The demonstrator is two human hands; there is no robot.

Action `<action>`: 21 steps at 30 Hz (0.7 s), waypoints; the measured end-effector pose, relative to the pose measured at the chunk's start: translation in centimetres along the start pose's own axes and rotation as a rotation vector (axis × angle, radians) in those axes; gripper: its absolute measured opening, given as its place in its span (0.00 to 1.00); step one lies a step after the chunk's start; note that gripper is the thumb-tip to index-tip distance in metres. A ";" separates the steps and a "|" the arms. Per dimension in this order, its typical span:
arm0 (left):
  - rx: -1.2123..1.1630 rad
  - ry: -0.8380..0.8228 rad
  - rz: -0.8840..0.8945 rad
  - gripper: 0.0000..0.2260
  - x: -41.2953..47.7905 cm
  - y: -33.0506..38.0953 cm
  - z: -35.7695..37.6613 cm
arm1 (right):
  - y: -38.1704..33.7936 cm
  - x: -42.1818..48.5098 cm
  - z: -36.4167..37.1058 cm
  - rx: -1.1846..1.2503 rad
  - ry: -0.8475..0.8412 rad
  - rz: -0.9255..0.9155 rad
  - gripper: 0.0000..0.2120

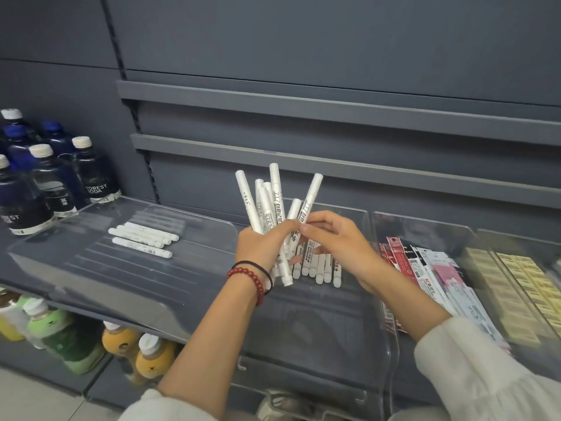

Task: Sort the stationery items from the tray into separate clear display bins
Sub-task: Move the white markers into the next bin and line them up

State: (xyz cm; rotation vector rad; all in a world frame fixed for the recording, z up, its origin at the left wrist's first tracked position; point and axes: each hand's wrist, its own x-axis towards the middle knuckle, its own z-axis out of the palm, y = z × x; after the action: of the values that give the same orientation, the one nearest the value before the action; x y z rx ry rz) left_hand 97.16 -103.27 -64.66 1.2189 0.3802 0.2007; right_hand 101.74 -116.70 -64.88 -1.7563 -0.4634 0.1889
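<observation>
My left hand (264,244) grips a fanned bunch of white marker pens (267,199), held upright above the middle clear bin (358,323). Against that bunch, my right hand (337,241) pinches one white marker (311,192). More white markers (321,265) lie in the middle bin under both hands. In the left clear bin (100,268), several white markers (142,240) lie side by side.
To the right, another clear bin holds red and pink packaged refills (431,268), and beyond it are beige packets (522,284). Dark soda bottles (51,183) stand at the left on the shelf. Green and orange drink bottles (91,338) fill the shelf below.
</observation>
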 end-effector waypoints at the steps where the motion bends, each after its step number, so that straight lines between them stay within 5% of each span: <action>1: 0.023 0.012 0.024 0.12 0.0 0.0 -0.1 | 0.0 0.2 -0.1 0.015 0.029 0.003 0.09; 4: 0.110 0.024 0.074 0.09 0.4 -0.3 -0.6 | 0.3 0.6 -0.9 0.044 0.160 0.006 0.09; 7: 0.141 -0.028 0.100 0.07 0.6 -0.6 -1.0 | 1.4 0.5 -2.6 -0.283 0.244 -0.050 0.13; 12: 0.152 -0.072 0.129 0.06 0.6 -0.8 -1.1 | 3.5 0.6 -4.8 -1.074 0.136 -0.037 0.05; 21: 0.246 -0.155 0.147 0.05 0.3 -1.0 -0.4 | 3.9 2.1 -4.1 -1.629 -0.035 0.135 0.13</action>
State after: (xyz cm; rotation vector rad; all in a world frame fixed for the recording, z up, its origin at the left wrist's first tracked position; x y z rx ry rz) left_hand 97.28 -103.17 -65.80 1.4964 0.1831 0.1885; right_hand 105.94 -120.23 -67.42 -3.3797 -0.5564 -0.1435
